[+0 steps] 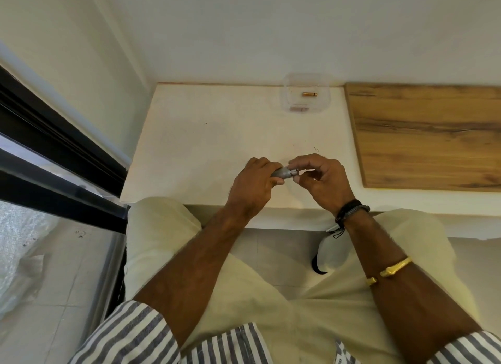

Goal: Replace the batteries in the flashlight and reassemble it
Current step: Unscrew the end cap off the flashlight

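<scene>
— Where is the flashlight (284, 172) seen?
— Above the table (217, 146), near its near edge. It is gripped by the curled left hand (254, 182), and its right end is pinched by the right hand (320, 176).
— And far off?
— A battery (310, 94) is seen inside a box (325, 103).

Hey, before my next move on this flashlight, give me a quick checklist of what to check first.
1. The left hand grips the flashlight body: ok.
2. The right hand pinches its end piece: ok.
3. End piece threaded straight: cannot tell.
4. Cells already inside: cannot tell.
5. A battery lies in the clear container: ok.
6. Work held over the table, so a dropped part should land there: ok.
</scene>
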`<state>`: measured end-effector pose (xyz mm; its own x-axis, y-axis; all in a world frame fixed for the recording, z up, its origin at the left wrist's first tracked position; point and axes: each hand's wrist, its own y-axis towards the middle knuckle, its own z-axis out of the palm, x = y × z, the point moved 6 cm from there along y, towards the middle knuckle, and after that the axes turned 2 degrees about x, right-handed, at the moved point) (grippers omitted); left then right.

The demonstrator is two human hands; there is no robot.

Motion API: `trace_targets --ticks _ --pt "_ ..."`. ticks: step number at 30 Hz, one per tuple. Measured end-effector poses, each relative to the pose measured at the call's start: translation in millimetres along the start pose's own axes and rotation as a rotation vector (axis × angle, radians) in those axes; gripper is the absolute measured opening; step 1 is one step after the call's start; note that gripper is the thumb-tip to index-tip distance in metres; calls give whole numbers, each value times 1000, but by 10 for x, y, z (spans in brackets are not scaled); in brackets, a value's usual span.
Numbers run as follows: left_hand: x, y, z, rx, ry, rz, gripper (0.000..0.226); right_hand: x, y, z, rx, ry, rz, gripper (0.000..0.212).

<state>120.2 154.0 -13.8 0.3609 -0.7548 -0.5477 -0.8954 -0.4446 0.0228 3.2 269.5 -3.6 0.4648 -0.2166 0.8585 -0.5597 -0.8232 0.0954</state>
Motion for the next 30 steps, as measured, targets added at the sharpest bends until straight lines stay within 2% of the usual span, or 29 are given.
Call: trace_targets --ticks 4,7,12,19,26,30 --pt "-16 -4 2 -8 -6 9 30 -26 6 8 -18 63 85 33" --pt "-32 -11 1 -10 11 29 30 -78 4 4 -43 26 169 29" --pt "-8 -12 19 -3 7 33 29 -49 -7 4 -34 -22 104 19" --pt "49 -2 20 -23 -28 12 29 16 -8 -14 -18 36 9 28" --pt "62 -1 -9 -87 -112 -20 26 -249 7 -110 -176 263 197 33" --pt "86 -10 -61 -150 -233 -59 21 -429 19 -173 -304 262 291 31"
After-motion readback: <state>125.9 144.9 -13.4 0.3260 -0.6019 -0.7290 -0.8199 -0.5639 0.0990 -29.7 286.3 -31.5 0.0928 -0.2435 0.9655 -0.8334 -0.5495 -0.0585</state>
